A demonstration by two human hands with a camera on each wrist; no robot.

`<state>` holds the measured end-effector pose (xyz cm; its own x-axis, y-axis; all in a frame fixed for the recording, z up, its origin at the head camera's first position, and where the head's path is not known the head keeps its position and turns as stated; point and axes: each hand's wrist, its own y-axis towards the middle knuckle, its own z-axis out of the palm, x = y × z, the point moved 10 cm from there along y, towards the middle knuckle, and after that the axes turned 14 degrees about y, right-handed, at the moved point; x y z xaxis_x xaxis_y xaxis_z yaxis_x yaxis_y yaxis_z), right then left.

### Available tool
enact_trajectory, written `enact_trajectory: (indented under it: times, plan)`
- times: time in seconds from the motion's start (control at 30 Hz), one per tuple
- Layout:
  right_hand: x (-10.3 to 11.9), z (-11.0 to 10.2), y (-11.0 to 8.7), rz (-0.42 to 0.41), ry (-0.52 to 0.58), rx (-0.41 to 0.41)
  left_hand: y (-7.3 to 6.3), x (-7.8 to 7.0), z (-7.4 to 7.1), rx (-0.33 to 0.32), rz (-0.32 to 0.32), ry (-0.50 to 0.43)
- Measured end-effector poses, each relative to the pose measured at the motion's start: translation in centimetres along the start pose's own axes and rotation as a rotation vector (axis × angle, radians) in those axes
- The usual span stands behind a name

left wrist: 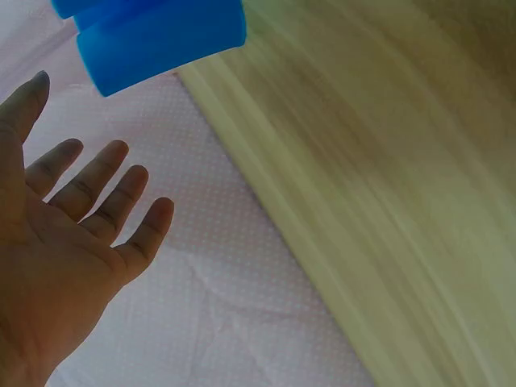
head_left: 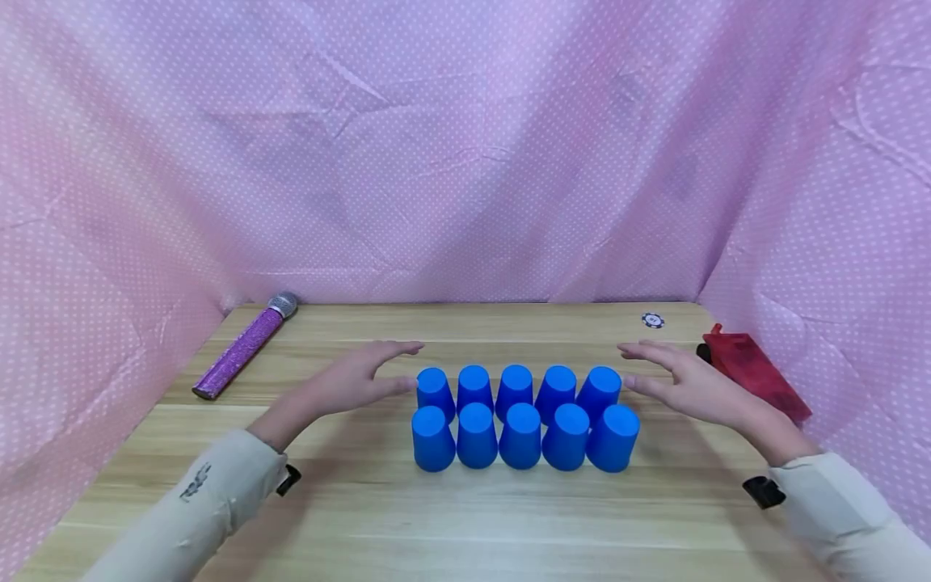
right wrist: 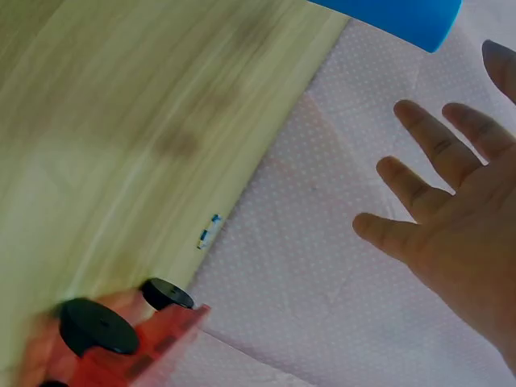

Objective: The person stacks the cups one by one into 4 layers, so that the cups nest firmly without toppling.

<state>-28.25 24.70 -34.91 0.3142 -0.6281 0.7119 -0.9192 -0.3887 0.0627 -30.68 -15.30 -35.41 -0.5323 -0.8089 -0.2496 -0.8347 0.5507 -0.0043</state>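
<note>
Several blue cups stand upside down in two rows on the wooden table, a front row (head_left: 520,440) and a back row (head_left: 516,392). My left hand (head_left: 356,378) hovers at the left end of the back row, fingers spread and holding nothing. On the other side, my right hand (head_left: 680,380) is stretched out beside the right end of the back row, also without anything in it. The left wrist view has a blue cup (left wrist: 165,40) beyond the spread left fingers (left wrist: 93,181). A blue cup (right wrist: 403,16) is partly cut off at the top of the right wrist view, above the right fingers (right wrist: 439,149).
A purple glittery microphone (head_left: 243,347) lies at the table's left. Toward the back right are a poker chip (head_left: 653,321) and a red toy with black wheels (head_left: 756,376). Pink dotted cloth (head_left: 465,162) hangs around the table (head_left: 465,525).
</note>
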Motion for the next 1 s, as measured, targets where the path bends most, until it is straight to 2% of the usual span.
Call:
enact_trajectory:
  times: [0.17, 0.3, 0.7, 0.9, 1.0]
  plan:
    - [0.0, 0.4, 0.3, -0.077, 0.058, 0.012, 0.5, 0.1, 1.0, 0.018, -0.011, -0.080]
    - [-0.3, 0.7, 0.3, -0.086, 0.073, 0.015, 1.0, -0.1, 1.5, 0.023, 0.002, -0.117]
    - [-1.8, 2.0, 0.8, -0.008, 0.173, 0.061, 1.6, -0.7, 2.4, 0.018, 0.045, -0.170]
    - [-3.0, 2.6, 1.1, 0.060, 0.235, 0.078, 1.9, -0.8, 2.9, 0.033, 0.032, -0.167]
    - [-3.2, 2.7, 1.1, 0.069, 0.242, 0.089, 2.0, -0.7, 3.2, 0.034, 0.035, -0.167]
